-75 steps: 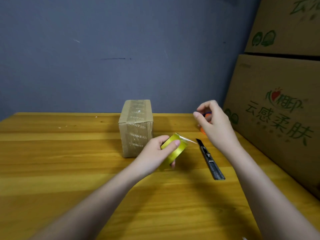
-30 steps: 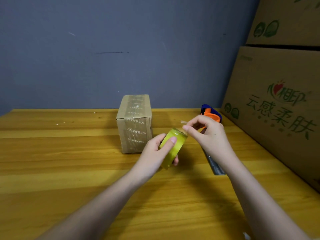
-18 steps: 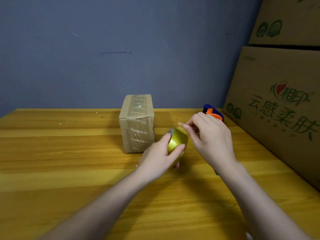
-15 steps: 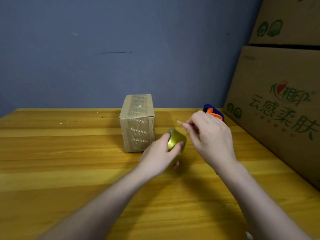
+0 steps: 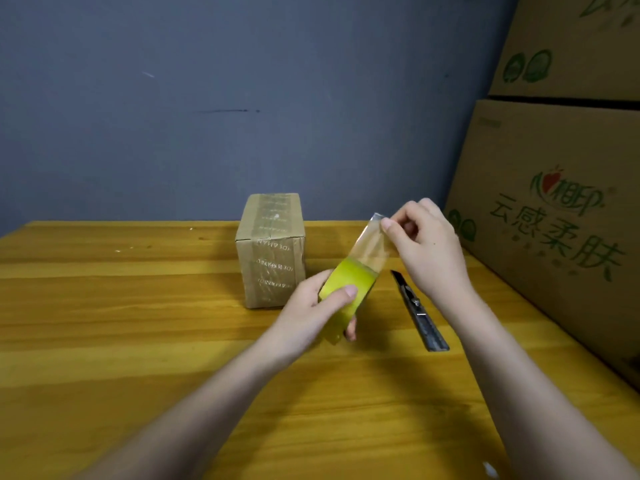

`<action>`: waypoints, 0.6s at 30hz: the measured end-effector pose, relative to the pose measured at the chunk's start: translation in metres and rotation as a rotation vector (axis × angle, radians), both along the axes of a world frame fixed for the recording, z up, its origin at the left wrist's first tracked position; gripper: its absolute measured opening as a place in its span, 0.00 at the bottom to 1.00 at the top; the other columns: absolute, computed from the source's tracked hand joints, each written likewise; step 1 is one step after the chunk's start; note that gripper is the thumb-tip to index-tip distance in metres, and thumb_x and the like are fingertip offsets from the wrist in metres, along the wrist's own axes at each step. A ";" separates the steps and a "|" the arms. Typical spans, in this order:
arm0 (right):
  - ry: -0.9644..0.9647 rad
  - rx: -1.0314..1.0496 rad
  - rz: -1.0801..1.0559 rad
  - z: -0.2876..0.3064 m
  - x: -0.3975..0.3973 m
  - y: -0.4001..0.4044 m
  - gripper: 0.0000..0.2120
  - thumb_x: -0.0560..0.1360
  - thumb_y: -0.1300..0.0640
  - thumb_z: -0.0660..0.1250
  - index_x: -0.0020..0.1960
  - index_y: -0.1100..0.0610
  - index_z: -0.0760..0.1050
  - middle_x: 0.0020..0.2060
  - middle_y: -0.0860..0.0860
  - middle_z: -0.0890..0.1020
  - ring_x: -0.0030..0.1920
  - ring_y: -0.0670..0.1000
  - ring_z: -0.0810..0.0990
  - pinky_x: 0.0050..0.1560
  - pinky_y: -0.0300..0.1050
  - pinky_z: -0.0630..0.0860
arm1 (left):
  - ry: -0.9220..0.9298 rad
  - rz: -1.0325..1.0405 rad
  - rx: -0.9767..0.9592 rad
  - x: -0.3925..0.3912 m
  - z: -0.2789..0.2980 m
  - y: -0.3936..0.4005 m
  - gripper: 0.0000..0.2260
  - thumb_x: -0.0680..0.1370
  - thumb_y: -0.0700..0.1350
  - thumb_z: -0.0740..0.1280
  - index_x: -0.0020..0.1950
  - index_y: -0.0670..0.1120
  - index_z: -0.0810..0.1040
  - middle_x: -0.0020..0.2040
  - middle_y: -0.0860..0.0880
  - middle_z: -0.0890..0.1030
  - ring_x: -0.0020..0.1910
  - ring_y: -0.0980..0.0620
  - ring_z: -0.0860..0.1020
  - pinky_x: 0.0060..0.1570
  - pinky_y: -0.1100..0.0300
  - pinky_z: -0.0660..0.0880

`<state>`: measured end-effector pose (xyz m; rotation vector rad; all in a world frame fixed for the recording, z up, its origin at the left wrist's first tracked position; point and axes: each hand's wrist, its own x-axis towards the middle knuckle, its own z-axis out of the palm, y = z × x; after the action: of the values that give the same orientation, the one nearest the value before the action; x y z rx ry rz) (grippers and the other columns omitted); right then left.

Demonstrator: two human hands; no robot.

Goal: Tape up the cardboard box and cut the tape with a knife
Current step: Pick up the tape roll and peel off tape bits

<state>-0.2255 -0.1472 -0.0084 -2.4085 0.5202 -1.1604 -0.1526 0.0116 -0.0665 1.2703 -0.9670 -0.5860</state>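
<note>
Small cardboard box (image 5: 272, 249) stands upright on the wooden table (image 5: 121, 327), toward the back, old tape on its top and front. Just right of it, the left hand (image 5: 313, 311) grips the yellow-green tape roll (image 5: 348, 289), thumb across its outer face. A clear tape strip (image 5: 370, 249) runs up to the right hand (image 5: 424, 242), thumb and forefinger pinching its free end. Utility knife (image 5: 419, 311) lies on the table below that hand, untouched. Judgement: the strip is light, limp and sticky, liable to fold on itself; hold it taut by the end.
</note>
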 end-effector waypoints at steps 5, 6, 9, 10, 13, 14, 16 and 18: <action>-0.017 -0.058 -0.016 -0.001 -0.003 0.000 0.10 0.77 0.50 0.62 0.40 0.54 0.72 0.38 0.46 0.71 0.38 0.48 0.72 0.37 0.49 0.74 | -0.715 0.336 0.293 0.005 -0.003 0.003 0.15 0.73 0.62 0.60 0.46 0.52 0.72 0.32 0.50 0.82 0.31 0.53 0.82 0.41 0.52 0.79; -0.030 -0.114 -0.025 0.000 -0.004 0.003 0.10 0.77 0.50 0.62 0.40 0.54 0.71 0.39 0.46 0.71 0.37 0.48 0.72 0.35 0.48 0.73 | -0.740 0.377 0.326 0.007 -0.002 0.002 0.16 0.73 0.63 0.58 0.47 0.51 0.72 0.32 0.50 0.83 0.31 0.54 0.82 0.42 0.51 0.79; -0.050 -0.320 -0.035 0.001 -0.007 0.018 0.09 0.78 0.50 0.61 0.41 0.53 0.70 0.39 0.45 0.69 0.37 0.46 0.70 0.31 0.42 0.68 | -0.467 0.301 0.259 0.006 0.003 -0.005 0.11 0.75 0.59 0.60 0.44 0.53 0.72 0.28 0.50 0.81 0.27 0.51 0.80 0.37 0.51 0.80; -0.056 -0.387 -0.045 0.001 -0.008 0.022 0.09 0.78 0.51 0.62 0.42 0.54 0.72 0.39 0.46 0.70 0.37 0.46 0.70 0.31 0.41 0.68 | -0.342 0.263 0.212 0.004 0.005 -0.008 0.08 0.76 0.55 0.62 0.42 0.53 0.72 0.26 0.50 0.79 0.25 0.50 0.78 0.33 0.53 0.79; -0.146 -0.440 -0.049 0.008 -0.014 0.028 0.10 0.78 0.52 0.61 0.42 0.57 0.73 0.40 0.50 0.72 0.37 0.48 0.71 0.32 0.43 0.69 | -0.038 0.198 0.146 0.001 0.011 -0.015 0.09 0.80 0.47 0.61 0.41 0.45 0.71 0.28 0.46 0.74 0.22 0.53 0.74 0.25 0.61 0.74; -0.175 -0.444 -0.034 0.012 -0.016 0.030 0.11 0.79 0.52 0.61 0.42 0.58 0.73 0.40 0.51 0.72 0.37 0.49 0.71 0.32 0.45 0.69 | 0.017 0.188 0.156 0.002 0.012 -0.015 0.09 0.80 0.47 0.60 0.42 0.43 0.70 0.29 0.44 0.73 0.21 0.53 0.73 0.23 0.63 0.73; -0.178 -0.520 -0.021 0.017 -0.019 0.035 0.11 0.79 0.53 0.61 0.42 0.58 0.74 0.39 0.52 0.73 0.37 0.50 0.72 0.34 0.47 0.70 | 0.074 0.196 0.200 0.003 0.011 -0.015 0.10 0.80 0.48 0.60 0.44 0.42 0.71 0.29 0.43 0.74 0.20 0.54 0.73 0.22 0.65 0.72; -0.158 -0.589 0.001 0.018 -0.020 0.040 0.11 0.78 0.53 0.61 0.42 0.58 0.74 0.40 0.53 0.74 0.38 0.51 0.72 0.34 0.48 0.70 | 0.129 0.199 0.220 0.005 0.010 -0.015 0.11 0.80 0.50 0.60 0.47 0.42 0.71 0.28 0.44 0.75 0.20 0.53 0.73 0.22 0.66 0.72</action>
<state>-0.2453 -0.1071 0.0095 -2.7465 0.1314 -1.6707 -0.1479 -0.0038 -0.0570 1.4850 -0.6732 -0.6224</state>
